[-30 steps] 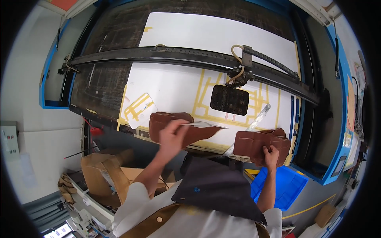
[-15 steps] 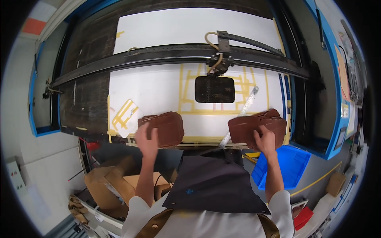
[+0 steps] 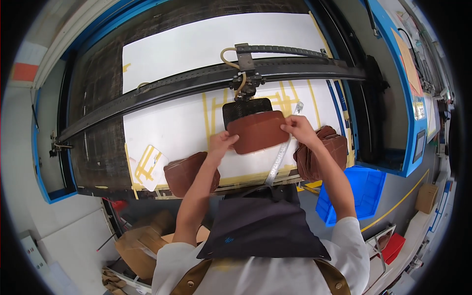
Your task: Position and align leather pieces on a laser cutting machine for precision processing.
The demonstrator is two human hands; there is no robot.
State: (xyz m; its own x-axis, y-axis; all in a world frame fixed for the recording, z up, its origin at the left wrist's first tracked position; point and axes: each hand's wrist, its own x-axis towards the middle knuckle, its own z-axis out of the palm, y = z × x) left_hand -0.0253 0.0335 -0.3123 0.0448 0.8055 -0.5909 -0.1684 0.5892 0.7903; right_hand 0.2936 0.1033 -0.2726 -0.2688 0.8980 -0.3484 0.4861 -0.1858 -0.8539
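A brown leather piece [image 3: 259,132] with rounded corners is held up between both hands, over the white board [image 3: 162,123]. My left hand [image 3: 223,143] pinches its left edge. At its right edge, my right hand [image 3: 300,129] grips the upper corner. Its far edge overlaps part of a black rounded rectangle [image 3: 246,108] lying under the machine's head. A stack of brown leather pieces [image 3: 184,172] lies left of my left forearm. Another brown stack [image 3: 332,150] sits on the right, partly behind my right forearm.
A black gantry rail [image 3: 172,87] with a machine head [image 3: 247,83] spans the bed. A metal ruler [image 3: 279,161] lies on the board. At the left is a white template [image 3: 148,167] with yellow tape. A blue crate [image 3: 366,194] stands below on the right.
Both hands have moved inward and away from me, off the two stacks. They now hold one brown leather piece between them. The whole view has shifted and tilted somewhat.
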